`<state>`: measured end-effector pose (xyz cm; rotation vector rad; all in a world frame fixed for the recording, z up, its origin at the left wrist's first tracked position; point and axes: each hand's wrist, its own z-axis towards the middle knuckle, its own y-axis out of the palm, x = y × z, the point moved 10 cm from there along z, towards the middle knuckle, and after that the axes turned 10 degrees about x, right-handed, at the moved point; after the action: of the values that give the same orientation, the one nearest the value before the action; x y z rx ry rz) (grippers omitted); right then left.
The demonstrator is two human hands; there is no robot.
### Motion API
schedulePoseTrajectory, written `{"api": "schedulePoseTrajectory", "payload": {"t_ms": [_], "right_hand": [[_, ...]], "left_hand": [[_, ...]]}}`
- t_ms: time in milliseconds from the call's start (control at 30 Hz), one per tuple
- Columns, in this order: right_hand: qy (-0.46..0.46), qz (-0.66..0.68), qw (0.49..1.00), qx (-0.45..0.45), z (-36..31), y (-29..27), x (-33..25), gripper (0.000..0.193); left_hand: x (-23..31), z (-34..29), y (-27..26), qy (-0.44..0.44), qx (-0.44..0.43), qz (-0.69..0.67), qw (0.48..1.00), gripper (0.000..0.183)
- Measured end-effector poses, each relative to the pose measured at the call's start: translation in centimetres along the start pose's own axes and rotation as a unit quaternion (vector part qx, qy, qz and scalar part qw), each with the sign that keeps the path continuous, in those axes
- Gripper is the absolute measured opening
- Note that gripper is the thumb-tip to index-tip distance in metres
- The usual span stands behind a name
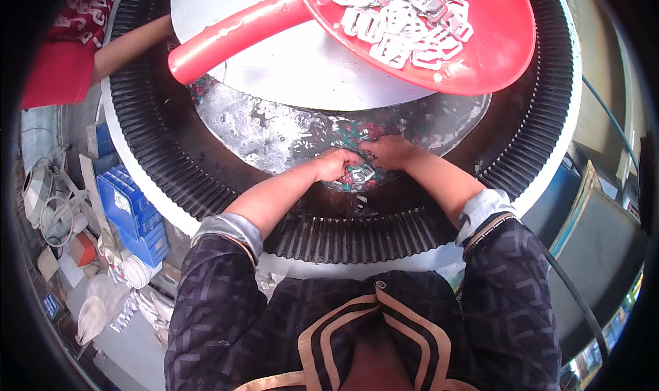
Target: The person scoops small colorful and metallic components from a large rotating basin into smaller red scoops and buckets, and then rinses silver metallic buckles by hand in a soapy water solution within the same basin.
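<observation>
Small silvery metal buckle pieces (362, 175) are lying among wet red and green pellets (357, 133) directly under both hands. Left hand (334, 164) is curling clenched over them; right hand (388, 151) is pinching into the pile, touching the left. Beyond both, a red plastic scoop (480, 41) is holding more buckles.

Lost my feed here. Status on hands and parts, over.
Left hand and right hand both down in wet media, closed around metal clips. Red scoop above holds more clips. Another person's arm at the far left rim.
</observation>
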<state>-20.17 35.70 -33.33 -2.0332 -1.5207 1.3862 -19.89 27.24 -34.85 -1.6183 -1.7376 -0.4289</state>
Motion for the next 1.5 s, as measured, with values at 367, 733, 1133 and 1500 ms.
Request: {"api": "schedulePoseTrajectory", "payload": {"t_ms": [367, 733, 1133, 1500], "right_hand": [[0.033, -0.021, 0.99, -0.135, -1.8, 1.1, 2.2, 0.024], [-0.027, -0.063, 0.994, -0.088, -2.0, -0.8, 2.9, 0.037], [0.032, -0.078, 0.996, -0.017, -1.5, -1.9, 0.5, 0.033], [0.037, 0.078, 0.994, 0.062, -0.3, -4.0, 2.5, 0.024]], "left_hand": [[1.1, 0.2, -1.2, 0.044, 0.041, 0.162, 0.985, 0.042], [0.7, -1.0, -7.0, 0.007, 0.05, 0.093, 0.994, 0.02], [-1.5, -2.6, -2.6, 0.014, -0.054, 0.367, 0.928, 0.048], [0.9, -3.6, -6.2, 0.049, -0.012, 0.28, 0.959, 0.022]]}}
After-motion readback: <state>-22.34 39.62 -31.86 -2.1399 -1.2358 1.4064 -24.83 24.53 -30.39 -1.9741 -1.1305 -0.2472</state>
